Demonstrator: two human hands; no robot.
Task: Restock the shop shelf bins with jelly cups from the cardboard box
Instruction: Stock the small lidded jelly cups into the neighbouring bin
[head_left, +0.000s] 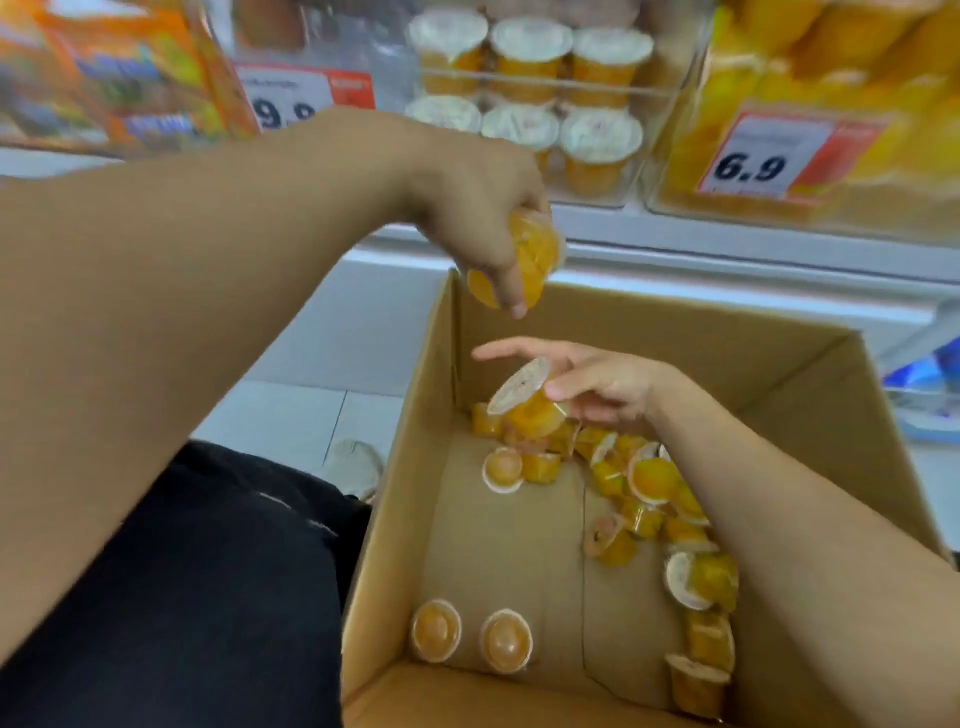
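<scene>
Cups risk slipping: our left hand (483, 218) clutches two jelly cups (519, 265); our right hand (587, 384) loosely pinches another cup (527, 402) over the cardboard box (415, 415).

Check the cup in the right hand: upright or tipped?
Tipped. The jelly cup in the right hand lies on its side above the cardboard box, foil lid facing up-left.

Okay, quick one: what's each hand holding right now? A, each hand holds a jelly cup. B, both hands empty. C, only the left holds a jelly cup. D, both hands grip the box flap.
A: the left hand grips an orange jelly cup above the cardboard box, and the right hand holds another cup inside it.
</scene>
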